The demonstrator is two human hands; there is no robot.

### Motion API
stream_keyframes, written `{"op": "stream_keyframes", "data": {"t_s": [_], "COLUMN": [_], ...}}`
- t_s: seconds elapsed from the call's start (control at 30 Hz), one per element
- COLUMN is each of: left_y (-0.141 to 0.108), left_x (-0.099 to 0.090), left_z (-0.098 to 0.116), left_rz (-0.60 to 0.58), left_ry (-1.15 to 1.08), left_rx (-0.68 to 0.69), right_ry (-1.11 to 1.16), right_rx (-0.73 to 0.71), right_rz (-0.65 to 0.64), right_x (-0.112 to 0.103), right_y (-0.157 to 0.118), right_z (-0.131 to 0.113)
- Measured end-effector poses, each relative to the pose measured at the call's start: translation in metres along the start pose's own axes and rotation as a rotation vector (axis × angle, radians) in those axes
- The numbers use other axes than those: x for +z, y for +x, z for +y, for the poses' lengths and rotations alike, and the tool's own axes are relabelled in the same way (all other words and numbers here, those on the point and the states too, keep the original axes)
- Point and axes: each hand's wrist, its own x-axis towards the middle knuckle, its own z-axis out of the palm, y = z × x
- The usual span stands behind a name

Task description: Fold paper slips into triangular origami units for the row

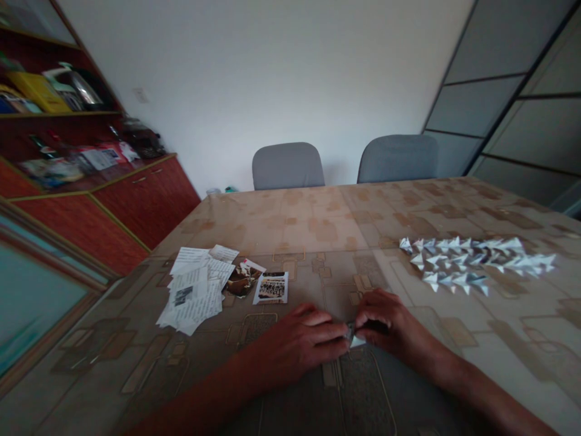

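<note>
Sm. folded paper [356,340] btwn L hand [313,339] & R hand [384,321], touching both.

Browns and greys, with touches of red and yellow

The tabletop [327,233] is beige with brown blocks and thin outlined rectangles. The loose papers [193,293] are white with dark print; one photo [242,280] is brown, another [271,287] dark and pale inside a white border. The folded pieces [458,260] are white and grey — some bluish. Both chairs [288,165] are plain grey, the wall [290,72] pale grey, the cabinet [145,197] reddish-brown — its edges yellowish.
</note>
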Motion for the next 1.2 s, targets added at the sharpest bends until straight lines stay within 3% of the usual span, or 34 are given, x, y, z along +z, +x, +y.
{"op": "stream_keyframes", "data": {"t_s": [0.53, 0.87, 1.07, 1.2], "left_y": [-0.001, 0.001, 0.008, 0.011], "left_x": [0.001, 0.005, 0.005, 0.01], "left_z": [0.005, 0.011, 0.029, 0.039], "left_rz": [0.038, 0.005, 0.01, 0.024], "left_ry": [-0.154, -0.051, -0.009, 0.009], "left_rx": [-0.08, -0.085, -0.234, -0.309], "right_ry": [-0.058, -0.067, -0.075, -0.067], "right_rx": [0.131, 0.264, 0.364, 0.334], "right_rz": [0.046, 0.086, 0.044, 0.056], "right_x": [0.006, 0.006, 0.005, 0.004], "right_y": [0.004, 0.002, 0.003, 0.003], "right_z": [-0.006, -0.009, -0.013, -0.013]}}
